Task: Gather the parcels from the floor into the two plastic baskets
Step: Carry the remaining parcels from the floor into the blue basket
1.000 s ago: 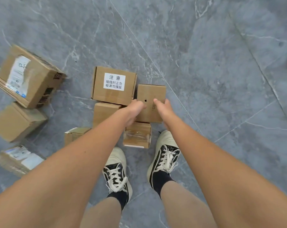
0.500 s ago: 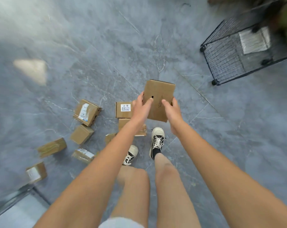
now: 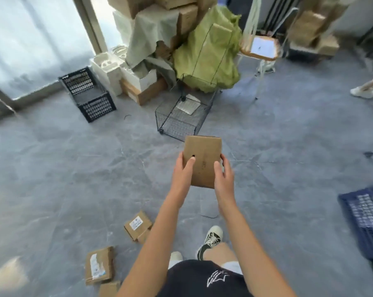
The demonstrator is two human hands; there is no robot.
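We hold a flat brown cardboard parcel (image 3: 202,160), plain, small dark hole on its face, up over the grey floor (image 3: 74,179). Left hand (image 3: 182,173) and right hand (image 3: 224,175) clamp its side edges. Black basket (image 3: 88,94) far left, blue basket (image 3: 367,221) at right edge.

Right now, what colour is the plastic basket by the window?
Black, with perforated sides: the plastic basket shows best in the head view, upper left.

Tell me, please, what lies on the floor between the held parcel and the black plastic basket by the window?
Only bare grey floor: the head view shows nothing lying between the parcel and the black basket.
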